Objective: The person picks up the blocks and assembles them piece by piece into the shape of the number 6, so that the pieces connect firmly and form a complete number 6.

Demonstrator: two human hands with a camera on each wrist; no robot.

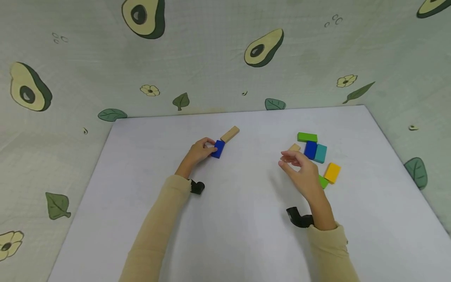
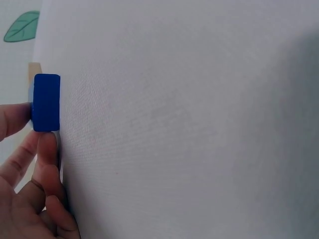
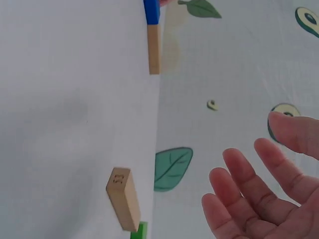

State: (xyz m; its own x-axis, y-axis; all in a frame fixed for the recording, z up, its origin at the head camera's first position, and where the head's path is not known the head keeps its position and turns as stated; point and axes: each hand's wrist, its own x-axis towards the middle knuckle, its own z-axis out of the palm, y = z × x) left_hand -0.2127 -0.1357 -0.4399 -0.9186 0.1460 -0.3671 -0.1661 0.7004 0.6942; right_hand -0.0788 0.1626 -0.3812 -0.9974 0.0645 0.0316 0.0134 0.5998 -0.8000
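Observation:
My left hand (image 1: 197, 152) pinches a blue block (image 1: 218, 149) between thumb and fingers on the white table. Touching or very near its far end lies a plain wooden block (image 1: 230, 134), set at an angle. In the left wrist view the thumb is on one side of the blue block (image 2: 47, 102), with a fingertip at its lower end. To the right, my right hand (image 1: 303, 172) hovers with loosely bent fingers and nothing between them. Just beyond its fingertips is another wooden block (image 1: 294, 147), partly hidden; the right wrist view shows a number on this wooden block's end (image 3: 123, 199).
Right of the right hand are a green block (image 1: 307, 137), a second blue block (image 1: 310, 150) side by side with a teal block (image 1: 320, 153), and a yellow block (image 1: 332, 172). Another green block (image 1: 323, 181) is partly behind the wrist. An avocado-print cloth (image 1: 211, 70) hangs behind the table (image 1: 239, 219).

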